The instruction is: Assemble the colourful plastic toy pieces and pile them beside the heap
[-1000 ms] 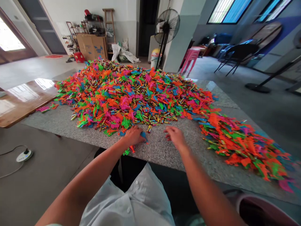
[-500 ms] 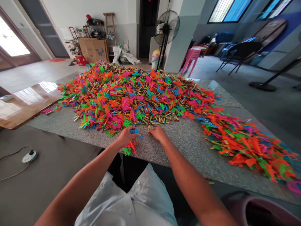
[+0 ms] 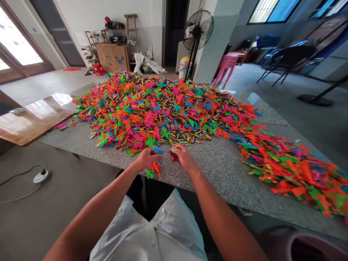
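Observation:
My left hand is closed on a blue plastic toy gun, held just above the stone tabletop. Close to its right, my right hand pinches a small tube with a blue end; the fingers hide most of it. A gap separates the two hands. Below my left hand lie a few loose pink, orange and green toy pieces near the table edge. Beyond both hands rises a big heap of bright plastic toy guns and small shiny tubes.
A second pile of mixed pieces runs along the right side of the granite table. A polished wooden table adjoins on the left. A purplish tub stands at lower right, a standing fan behind the heap.
My right hand has lifted slightly from the tabletop with the small tube, its fingers turned more toward the left hand. The toy gun in my left hand is tilted differently. The view has shifted a little.

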{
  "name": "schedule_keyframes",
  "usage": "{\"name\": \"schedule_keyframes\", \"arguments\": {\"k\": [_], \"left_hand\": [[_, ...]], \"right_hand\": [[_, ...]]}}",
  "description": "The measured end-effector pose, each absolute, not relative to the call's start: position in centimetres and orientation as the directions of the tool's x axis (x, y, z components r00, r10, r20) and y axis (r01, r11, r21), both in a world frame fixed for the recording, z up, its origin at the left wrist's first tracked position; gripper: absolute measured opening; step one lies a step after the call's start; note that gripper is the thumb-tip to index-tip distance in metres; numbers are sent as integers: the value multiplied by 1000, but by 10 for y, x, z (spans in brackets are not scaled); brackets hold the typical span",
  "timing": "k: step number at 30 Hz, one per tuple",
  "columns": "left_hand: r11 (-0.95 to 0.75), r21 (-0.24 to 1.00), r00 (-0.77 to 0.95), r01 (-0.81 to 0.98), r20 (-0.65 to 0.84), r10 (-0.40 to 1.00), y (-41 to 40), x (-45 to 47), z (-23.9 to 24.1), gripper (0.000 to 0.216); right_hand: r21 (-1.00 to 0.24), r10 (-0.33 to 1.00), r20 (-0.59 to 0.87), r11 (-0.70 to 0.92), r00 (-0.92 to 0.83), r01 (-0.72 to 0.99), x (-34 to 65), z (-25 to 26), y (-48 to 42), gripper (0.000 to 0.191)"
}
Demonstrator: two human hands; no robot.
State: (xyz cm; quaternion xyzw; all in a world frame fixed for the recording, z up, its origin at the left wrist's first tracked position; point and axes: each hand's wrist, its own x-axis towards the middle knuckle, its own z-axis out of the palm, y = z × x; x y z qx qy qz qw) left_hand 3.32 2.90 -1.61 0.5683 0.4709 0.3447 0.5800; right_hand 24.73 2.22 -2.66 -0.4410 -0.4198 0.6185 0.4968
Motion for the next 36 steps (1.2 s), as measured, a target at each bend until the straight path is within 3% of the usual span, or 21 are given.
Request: {"name": "schedule_keyframes", "arguments": {"k": [10, 23, 30, 36], "left_hand": [[22, 996, 410, 82, -54, 910, 23, 39, -8, 50], [-80, 977, 551, 198, -44, 833, 23, 33, -4, 48], [-71, 951, 667, 300, -156, 729, 28, 28, 2, 45], [-22, 956, 702, 294, -200, 683, 22, 36, -6, 42]], "right_hand": [[-905, 992, -104, -127, -78, -406, 231, -26, 10, 20], [-968, 994, -45, -68, -100, -242, 241, -27, 3, 21], [-999, 959, -30, -40, -282, -30, 249, -9, -2, 14], [-999, 971, -16, -5, -239, 45, 245, -6, -12, 16]]}}
